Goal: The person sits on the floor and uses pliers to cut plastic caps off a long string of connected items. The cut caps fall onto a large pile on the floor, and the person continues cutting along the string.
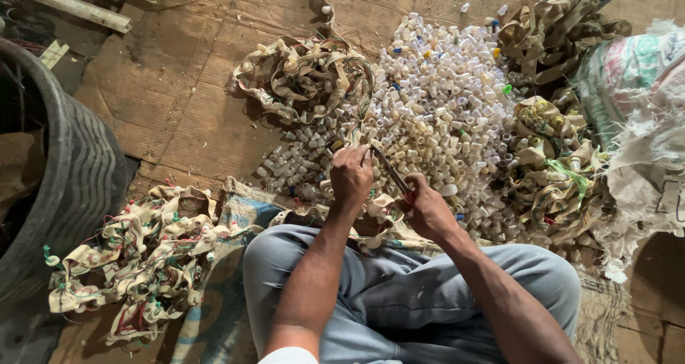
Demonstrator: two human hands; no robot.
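Cardboard-covered floor (178,100) carries a heap of small plastic tubes (442,100), tangled strap bundles (143,257), a sack (642,121), a tyre (64,171).

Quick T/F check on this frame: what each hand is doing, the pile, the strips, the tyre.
1. The right hand holds a slim tool with a red handle. True.
2. The left hand rests flat on the tyre. False: it is closed over the near edge of the pile, by the tool's tip.
3. The pile of small plastic caps is mostly whitish. True.
4. The tangle of strips with red and green wires lies in the person's lap. False: it lies on the floor to the person's left.
5. The floor is covered with cardboard. True.
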